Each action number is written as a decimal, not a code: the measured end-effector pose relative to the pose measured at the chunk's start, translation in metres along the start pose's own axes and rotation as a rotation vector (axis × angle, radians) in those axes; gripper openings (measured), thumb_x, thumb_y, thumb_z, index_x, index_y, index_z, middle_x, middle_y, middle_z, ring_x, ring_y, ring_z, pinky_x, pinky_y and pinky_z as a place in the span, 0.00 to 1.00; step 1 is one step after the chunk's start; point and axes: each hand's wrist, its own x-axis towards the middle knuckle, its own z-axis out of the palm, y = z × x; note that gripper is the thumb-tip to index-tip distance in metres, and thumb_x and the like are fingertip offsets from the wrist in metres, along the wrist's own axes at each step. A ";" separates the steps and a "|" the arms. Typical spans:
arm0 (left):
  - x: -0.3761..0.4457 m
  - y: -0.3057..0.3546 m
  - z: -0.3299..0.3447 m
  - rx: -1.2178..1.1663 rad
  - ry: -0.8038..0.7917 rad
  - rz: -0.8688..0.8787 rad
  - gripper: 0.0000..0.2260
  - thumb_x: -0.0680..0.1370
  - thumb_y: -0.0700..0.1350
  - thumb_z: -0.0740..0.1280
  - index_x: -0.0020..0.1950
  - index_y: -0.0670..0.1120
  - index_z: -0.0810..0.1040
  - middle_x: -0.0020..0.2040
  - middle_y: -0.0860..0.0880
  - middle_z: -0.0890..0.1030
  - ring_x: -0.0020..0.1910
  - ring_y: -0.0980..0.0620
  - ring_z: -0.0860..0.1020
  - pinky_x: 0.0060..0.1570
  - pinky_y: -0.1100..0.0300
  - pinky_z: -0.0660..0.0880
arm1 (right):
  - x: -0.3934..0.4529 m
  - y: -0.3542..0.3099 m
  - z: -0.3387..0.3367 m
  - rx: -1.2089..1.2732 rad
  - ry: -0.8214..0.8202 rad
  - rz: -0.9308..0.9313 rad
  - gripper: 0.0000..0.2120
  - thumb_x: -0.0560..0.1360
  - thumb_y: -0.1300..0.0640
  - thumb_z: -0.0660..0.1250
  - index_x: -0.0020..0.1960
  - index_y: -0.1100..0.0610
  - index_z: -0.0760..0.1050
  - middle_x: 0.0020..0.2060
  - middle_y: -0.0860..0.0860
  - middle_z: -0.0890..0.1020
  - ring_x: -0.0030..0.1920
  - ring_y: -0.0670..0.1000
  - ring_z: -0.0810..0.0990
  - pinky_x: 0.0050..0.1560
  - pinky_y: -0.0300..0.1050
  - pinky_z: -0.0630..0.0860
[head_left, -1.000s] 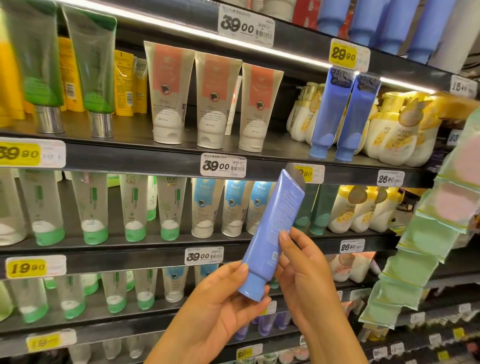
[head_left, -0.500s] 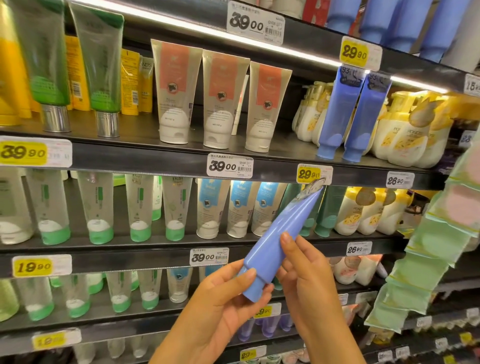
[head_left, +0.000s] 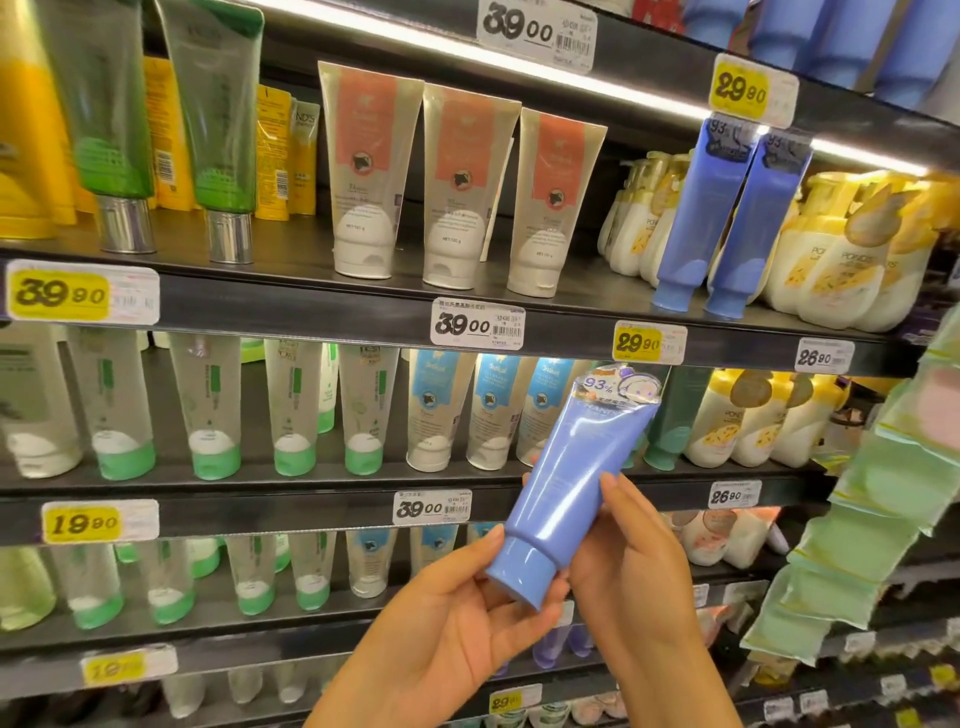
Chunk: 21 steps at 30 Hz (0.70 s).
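A blue tube (head_left: 571, 478) with a blue cap at its lower end and a "93%" sticker at its top is held up in front of the shop shelves, tilted to the right. My left hand (head_left: 457, 618) cups the cap from below, thumb along its left side. My right hand (head_left: 634, 566) grips the tube's lower body from the right, fingers behind it and thumb on its front. Two more blue tubes (head_left: 722, 218) of the same kind stand cap-down on the upper shelf at the right.
Dark shelves (head_left: 291, 306) carry rows of tubes: three salmon-labelled ones (head_left: 462, 187), green-capped ones (head_left: 213, 410), light-blue-labelled ones (head_left: 493, 410) behind the held tube. Yellow pump bottles (head_left: 831, 270) stand at the right. A strip of green sachets (head_left: 883, 519) hangs at the far right.
The tube has been turned about its length in my hands: first its printed back faced me, then its edge, now the front with the sticker. Both hands stayed at its lower end.
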 end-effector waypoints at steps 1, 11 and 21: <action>0.000 0.001 -0.001 -0.010 -0.023 -0.013 0.16 0.64 0.40 0.69 0.47 0.32 0.82 0.48 0.30 0.81 0.38 0.37 0.83 0.35 0.48 0.82 | 0.000 0.000 0.000 0.011 -0.002 0.013 0.20 0.71 0.56 0.60 0.60 0.64 0.74 0.53 0.61 0.82 0.52 0.58 0.81 0.54 0.54 0.78; 0.001 0.003 -0.010 0.194 0.016 0.120 0.18 0.66 0.40 0.70 0.53 0.33 0.79 0.48 0.31 0.80 0.40 0.40 0.83 0.34 0.52 0.81 | 0.008 0.005 0.005 -0.031 0.012 -0.003 0.14 0.79 0.63 0.54 0.59 0.64 0.75 0.46 0.56 0.85 0.45 0.52 0.84 0.41 0.45 0.81; 0.010 0.011 -0.019 0.706 0.282 0.555 0.20 0.62 0.36 0.78 0.50 0.49 0.80 0.47 0.48 0.84 0.43 0.52 0.83 0.42 0.61 0.78 | 0.015 0.006 0.010 -0.194 -0.068 -0.024 0.17 0.68 0.52 0.63 0.54 0.59 0.77 0.44 0.52 0.85 0.44 0.49 0.83 0.41 0.41 0.80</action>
